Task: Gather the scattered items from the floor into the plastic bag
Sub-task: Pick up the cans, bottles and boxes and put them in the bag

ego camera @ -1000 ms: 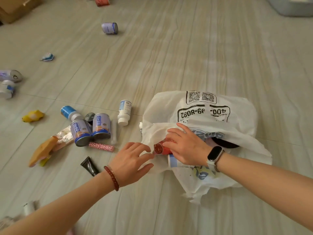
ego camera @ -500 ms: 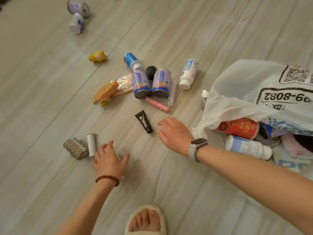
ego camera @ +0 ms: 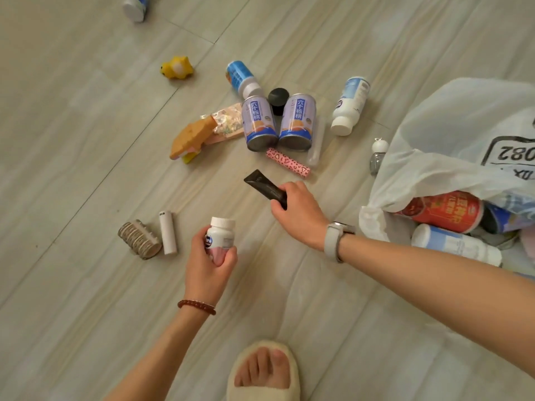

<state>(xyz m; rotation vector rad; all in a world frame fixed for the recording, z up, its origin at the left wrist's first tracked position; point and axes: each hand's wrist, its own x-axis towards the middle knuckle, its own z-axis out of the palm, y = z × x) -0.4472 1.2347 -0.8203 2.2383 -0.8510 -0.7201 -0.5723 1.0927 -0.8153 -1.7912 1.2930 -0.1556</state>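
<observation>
- The black tube [ego camera: 265, 185] points up-left, its flat crimped end away from the right hand [ego camera: 298, 211], whose curled fingers clasp its near end above the floor [ego camera: 86, 140].
- The left hand [ego camera: 210, 263] grips one small white-capped bottle [ego camera: 220, 237], upright.
- Two blue cans [ego camera: 278, 123] lie side by side; the plastic bag [ego camera: 451, 146] lies at right.

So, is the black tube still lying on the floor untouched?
No, the right hand grips the black tube at one end, while the left hand holds a small white bottle.
</observation>
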